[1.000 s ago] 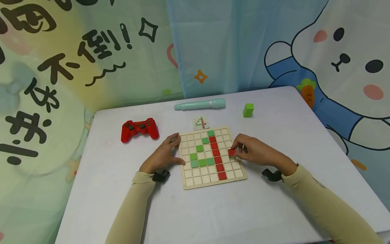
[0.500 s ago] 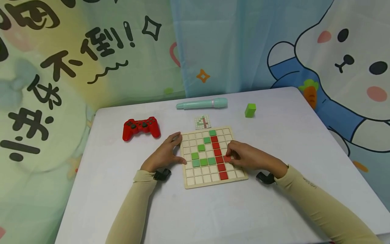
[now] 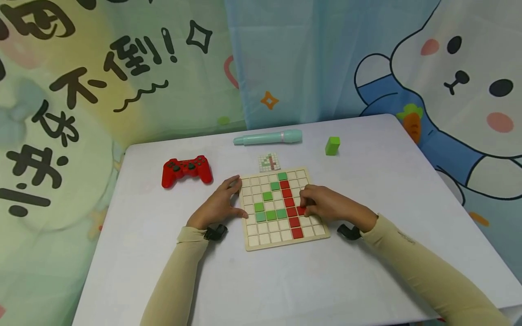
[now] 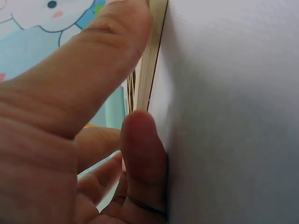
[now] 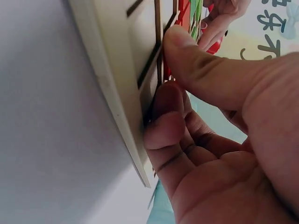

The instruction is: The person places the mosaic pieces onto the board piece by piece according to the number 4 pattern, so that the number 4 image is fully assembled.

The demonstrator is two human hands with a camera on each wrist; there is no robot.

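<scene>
Wooden grid board (image 3: 285, 242) sits mid-desk (image 3: 367, 280), its cells holding a column of red tiles (image 3: 290, 202) and a cluster of green tiles (image 3: 267, 196) left of that column. Right hand (image 3: 330, 206) pinches one red tile (image 3: 301, 210) over the cell just right of the column. Left hand (image 3: 218, 206) rests with straight fingers against the board's left edge.

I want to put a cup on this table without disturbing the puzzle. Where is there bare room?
The near strip of the table between the sleeves is bare, and so is the right side below the green block. It is crowded around the board, where the left hand and right hand rest.
</scene>
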